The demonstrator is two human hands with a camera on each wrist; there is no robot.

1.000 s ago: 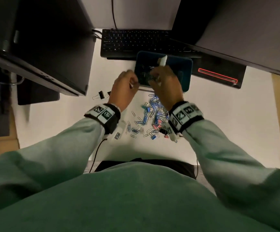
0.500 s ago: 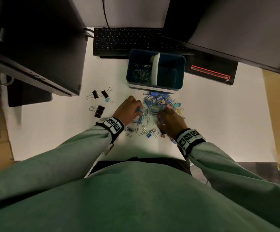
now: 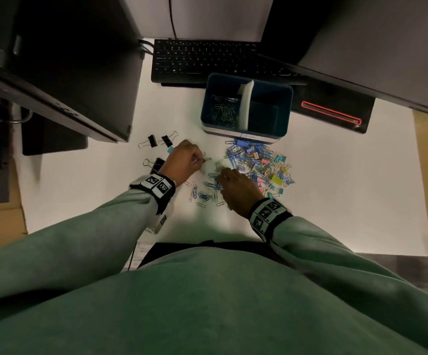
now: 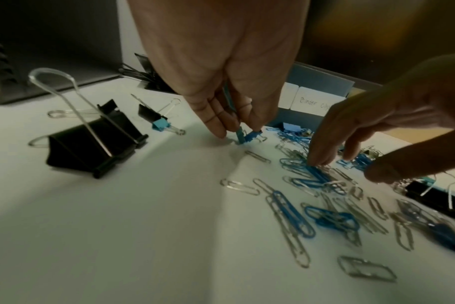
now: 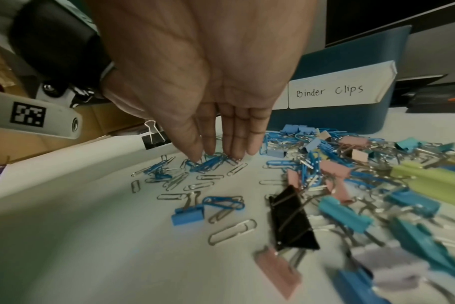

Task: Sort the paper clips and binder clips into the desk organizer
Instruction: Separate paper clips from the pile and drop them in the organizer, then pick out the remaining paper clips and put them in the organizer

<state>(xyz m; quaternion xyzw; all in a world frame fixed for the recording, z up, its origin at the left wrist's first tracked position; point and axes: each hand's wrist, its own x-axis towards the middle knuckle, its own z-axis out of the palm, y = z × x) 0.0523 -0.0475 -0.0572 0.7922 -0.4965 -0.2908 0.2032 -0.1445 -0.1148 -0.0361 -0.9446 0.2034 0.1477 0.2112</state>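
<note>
A: What are the hands doing?

B: The left hand [image 4: 221, 67] reaches down to the bench [image 3: 336, 180], its thumb and fingers pinching a few small blue clips [image 4: 247, 135] right at the surface. What sort of clips they are is hard to make out. The right hand [image 5: 208, 82] has its fingers straight and close together, tips down on a cluster of blue paper clips [image 5: 208, 163]. It grips nothing that I can see.

A: And the rest of the clips?

B: Loose paper clips [image 3: 202, 194], blue and silver, lie scattered between the two wrists. To the right of the hands sits a mixed pile of coloured binder clips [image 3: 264, 165], pink, yellow, teal and blue, tangled with more blue paper clips. Three black binder clips [image 3: 152, 140] lie apart on the left, one partly hidden by the left wrist, with a small light-blue one [image 4: 160, 124] beside them.

A: Where is the organizer?

B: The desk organizer [image 3: 288, 108], dark blue with a white divider [image 3: 246, 103], stands just beyond the pile, in front of a black keyboard [image 3: 202, 60]. Its left compartment holds a heap of paper clips [image 3: 223, 110]; I see nothing in the right compartment, though it is dark. A white label [image 5: 335, 90] on its front reads "Binder Clips".
</note>
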